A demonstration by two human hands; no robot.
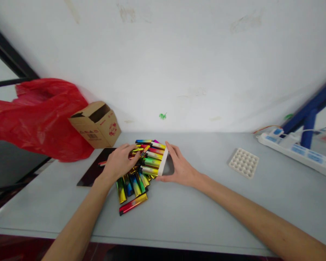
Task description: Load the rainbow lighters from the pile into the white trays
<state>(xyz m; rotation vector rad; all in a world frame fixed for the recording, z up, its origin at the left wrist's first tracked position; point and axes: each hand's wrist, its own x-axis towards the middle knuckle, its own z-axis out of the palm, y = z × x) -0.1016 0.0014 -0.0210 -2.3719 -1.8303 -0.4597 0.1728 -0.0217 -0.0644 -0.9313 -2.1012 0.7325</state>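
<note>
A pile of shiny multicoloured lighters (136,185) lies on the table in front of me. My right hand (180,166) grips a white tray (163,162) from its right side, thumb and fingers at opposite ends. The tray is tipped on edge, and several lighters (152,162) stick out of it toward the left. Over the pile, my left hand (122,160) has its fingers curled around a lighter (137,150); the fingers partly hide it. A single red and yellow lighter (133,204) rests at the near edge of the pile.
An open cardboard box (97,125) and a red plastic bag (49,123) stand at the left. A dark flat board (89,174) lies partly under my left hand. To the right are a white tray with round holes (243,163) and a power strip (301,152).
</note>
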